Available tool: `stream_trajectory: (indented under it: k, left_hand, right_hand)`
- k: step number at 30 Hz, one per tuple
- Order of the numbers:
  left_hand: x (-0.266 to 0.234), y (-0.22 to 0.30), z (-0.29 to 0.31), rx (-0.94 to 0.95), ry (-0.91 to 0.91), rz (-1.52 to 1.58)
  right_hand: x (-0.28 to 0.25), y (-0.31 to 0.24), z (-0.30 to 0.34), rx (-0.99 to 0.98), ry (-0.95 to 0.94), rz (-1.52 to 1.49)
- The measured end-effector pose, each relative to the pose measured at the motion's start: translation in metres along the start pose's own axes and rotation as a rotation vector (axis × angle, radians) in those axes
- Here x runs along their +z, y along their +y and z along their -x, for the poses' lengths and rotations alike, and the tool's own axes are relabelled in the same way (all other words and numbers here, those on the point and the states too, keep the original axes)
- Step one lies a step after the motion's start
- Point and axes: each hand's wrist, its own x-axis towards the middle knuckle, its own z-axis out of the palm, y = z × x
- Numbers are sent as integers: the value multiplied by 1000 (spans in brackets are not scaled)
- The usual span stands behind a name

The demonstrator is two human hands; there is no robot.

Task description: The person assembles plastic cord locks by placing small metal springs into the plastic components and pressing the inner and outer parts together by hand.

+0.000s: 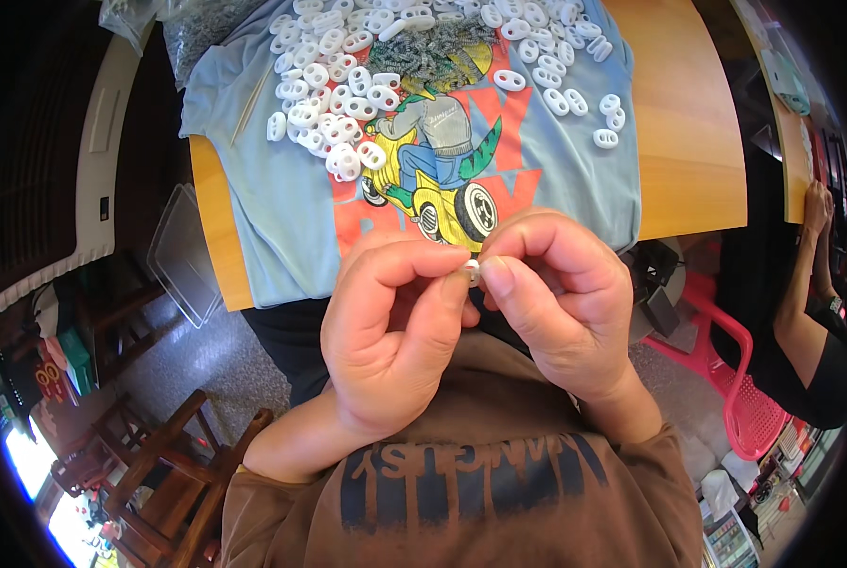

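Note:
Close in front of my chest, both hands meet at the fingertips around a small white plastic cord lock (473, 274), mostly hidden by the fingers. My left hand (386, 331) pinches it between thumb and forefinger. From the other side, the thumb and forefinger of my right hand (567, 303) close on it as well. Beyond them lies a blue-grey T-shirt (286, 222) with a printed scooter picture, spread over the table. Many white oval two-hole cord locks (346, 102) are heaped on it at the far left. A pile of small metal springs (423, 52) sits beside them.
More white cord locks (556, 71) are scattered at the far right. A clear bag (211, 43) stands at the far left, near thin sticks (250, 102). The wooden table (693, 123) extends right. A pink chair (741, 379) and another person's arm (802, 275) are at right; wooden chairs (173, 473) at left.

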Motion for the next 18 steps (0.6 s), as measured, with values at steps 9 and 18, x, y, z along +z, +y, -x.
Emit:
stream_trajectory:
  k: [9, 18]
  left_hand:
    - [0, 1, -1, -39, 34, 121]
    - [2, 4, -2, -72, 37, 173]
  right_hand:
    - [8, 3, 1, 10, 63, -140]
    - [7, 2, 1, -115, 43, -31]
